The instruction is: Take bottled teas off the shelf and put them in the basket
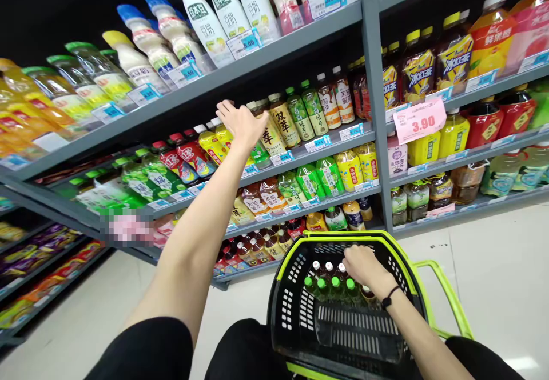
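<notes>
My left hand point(242, 122) reaches to the middle shelf with fingers stretched and thumb spread, in front of the drink bottles. Just right of it stand tan-labelled tea bottles point(269, 128); yellow-labelled bottles point(210, 147) are to its left. I cannot tell whether it touches any of them. My right hand point(364, 266) is closed low inside the black shopping basket point(360, 351), over the bottles there; what its fingers grip is hidden. Beside it in the basket stand green-capped bottles point(337, 288) and a row of white-capped bottles point(329, 267).
Grey shelving holds drinks at several levels, with soy milk bottles point(223, 8) above and iced tea bottles point(419, 71) on the right. A pink price sign point(420, 120) sticks out from the right shelf. The basket's green handle point(454, 294) lies folded to the right.
</notes>
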Demonstrator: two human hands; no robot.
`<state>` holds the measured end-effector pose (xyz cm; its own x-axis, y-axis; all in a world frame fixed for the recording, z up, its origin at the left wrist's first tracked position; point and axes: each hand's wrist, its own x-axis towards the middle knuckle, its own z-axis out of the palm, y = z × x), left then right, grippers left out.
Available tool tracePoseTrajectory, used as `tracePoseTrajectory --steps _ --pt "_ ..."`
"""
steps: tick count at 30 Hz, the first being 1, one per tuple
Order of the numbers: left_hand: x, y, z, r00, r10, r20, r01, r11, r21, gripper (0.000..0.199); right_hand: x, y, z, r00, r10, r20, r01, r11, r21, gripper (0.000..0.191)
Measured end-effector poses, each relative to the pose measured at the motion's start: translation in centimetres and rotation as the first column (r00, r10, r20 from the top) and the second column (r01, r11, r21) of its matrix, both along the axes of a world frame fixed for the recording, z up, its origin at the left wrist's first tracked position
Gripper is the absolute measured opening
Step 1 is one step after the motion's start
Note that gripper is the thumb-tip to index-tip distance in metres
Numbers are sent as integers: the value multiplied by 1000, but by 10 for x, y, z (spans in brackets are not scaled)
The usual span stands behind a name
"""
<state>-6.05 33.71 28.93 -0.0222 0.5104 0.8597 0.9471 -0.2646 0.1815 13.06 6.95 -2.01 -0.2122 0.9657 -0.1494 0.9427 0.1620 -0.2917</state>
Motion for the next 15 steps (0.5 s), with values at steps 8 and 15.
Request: tracePoseTrajectory --steps 8,15 --pt "18 8 -25 997 59 -52 -59 998 11 64 -10 7 -2 1000 19 1 -19 1000 -15 37" --pt "21 13 -29 971 -235 38 236 971 -40 71 -10 8 -4 999 34 0 -34 999 -12 38"
